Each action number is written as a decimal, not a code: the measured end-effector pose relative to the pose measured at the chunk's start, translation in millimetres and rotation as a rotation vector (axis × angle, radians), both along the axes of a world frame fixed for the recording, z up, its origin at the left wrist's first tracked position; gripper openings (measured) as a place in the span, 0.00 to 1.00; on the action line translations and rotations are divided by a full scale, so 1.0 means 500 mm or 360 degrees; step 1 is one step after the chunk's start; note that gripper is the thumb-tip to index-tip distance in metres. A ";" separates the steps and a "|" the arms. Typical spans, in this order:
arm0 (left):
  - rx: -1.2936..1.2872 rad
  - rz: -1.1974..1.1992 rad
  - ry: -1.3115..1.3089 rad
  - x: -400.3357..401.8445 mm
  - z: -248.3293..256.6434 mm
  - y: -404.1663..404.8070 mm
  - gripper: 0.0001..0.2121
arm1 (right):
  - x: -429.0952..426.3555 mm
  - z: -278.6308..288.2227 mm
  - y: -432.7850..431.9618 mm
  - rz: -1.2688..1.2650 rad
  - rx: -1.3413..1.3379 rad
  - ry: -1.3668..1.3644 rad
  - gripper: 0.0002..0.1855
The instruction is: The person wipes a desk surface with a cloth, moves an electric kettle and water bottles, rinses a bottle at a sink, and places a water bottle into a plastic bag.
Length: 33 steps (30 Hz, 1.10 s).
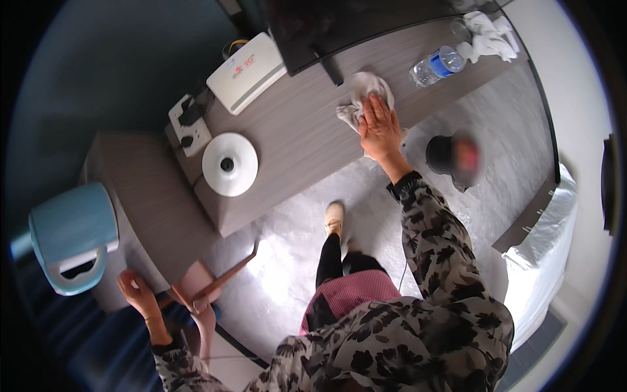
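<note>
My right hand (pixel 381 125) lies flat, fingers together, on a crumpled white cloth (pixel 367 88) and presses it against the grey wood-grain desk (pixel 299 132). Part of the cloth shows beyond my fingertips and to the left of my palm. Beyond it, the black foot (pixel 332 71) of a dark flat screen (pixel 352 24) stands close by. My left hand (pixel 136 290) rests at the edge of a grey cabinet top (pixel 134 247), fingers loosely curled and nothing seen in them. Close to it is the handle of a light-blue kettle (pixel 73 230).
A clear bottle (pixel 436 66) with a blue label lies right of the cloth, near crumpled white tissue (pixel 490 36). Leftward are a white router (pixel 247 73), a power strip (pixel 190 126) and a round white lamp (pixel 229 164). A pink wooden-framed chair (pixel 201 289) stands below; a partly blurred black object (pixel 439 154) is on the floor.
</note>
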<state>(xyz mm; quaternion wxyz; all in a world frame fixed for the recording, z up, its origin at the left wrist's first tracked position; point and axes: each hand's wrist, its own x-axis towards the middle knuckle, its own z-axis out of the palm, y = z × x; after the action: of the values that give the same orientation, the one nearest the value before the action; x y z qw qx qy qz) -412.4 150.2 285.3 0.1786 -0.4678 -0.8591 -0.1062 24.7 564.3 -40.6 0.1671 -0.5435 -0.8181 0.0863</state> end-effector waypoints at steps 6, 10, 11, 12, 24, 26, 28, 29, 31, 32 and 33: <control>0.0547 0.0254 -0.0272 0.133 0.024 0.044 0.07 | -0.219 0.103 -0.110 0.0707 -0.0004 0.0024 0.27; 0.0246 0.0271 -0.0903 0.286 -0.012 0.170 0.09 | -0.315 0.181 -0.030 0.0693 0.0101 0.0014 0.27; 0.0341 0.0381 -0.1322 0.254 -0.048 0.202 0.12 | -0.333 0.190 -0.029 0.0584 0.0129 0.0147 0.26; 0.0395 0.0352 -0.1402 0.203 -0.102 0.228 0.15 | -0.350 0.203 -0.044 0.0701 0.0083 0.0140 0.26; -0.0058 0.0335 -0.0998 -0.037 -0.219 0.412 0.16 | -0.534 0.275 -0.157 0.0714 -0.0062 0.0012 0.31; 0.0224 0.0243 -0.1223 -0.043 -0.167 0.443 0.12 | -0.610 0.325 -0.166 0.0873 -0.0002 0.0048 0.28; 0.0366 0.0265 -0.1260 0.025 -0.129 0.474 0.10 | -0.630 0.289 -0.197 0.1201 -0.0383 0.0255 0.18; 0.0369 0.0275 -0.1173 0.055 -0.122 0.491 0.09 | -0.639 0.246 -0.220 0.1323 -0.0450 0.0383 0.13; 0.0287 0.0019 -0.0978 0.103 -0.223 0.532 0.10 | -0.518 0.230 -0.202 0.1409 -0.0254 0.0787 0.15; 0.0165 0.0015 -0.0936 0.137 -0.246 0.543 0.10 | -0.448 0.232 -0.188 0.1480 -0.0141 0.0676 0.18; 0.0063 0.0051 -0.0840 0.168 -0.233 0.535 0.10 | -0.376 0.234 -0.179 0.1551 -0.0048 0.0591 0.21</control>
<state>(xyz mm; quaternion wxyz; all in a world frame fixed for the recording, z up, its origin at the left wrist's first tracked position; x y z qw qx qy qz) -328.6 417.5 168.6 -0.0410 -0.4065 -0.8810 -0.2384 -163.2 474.9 76.6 0.2421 -0.0775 -0.9313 0.2608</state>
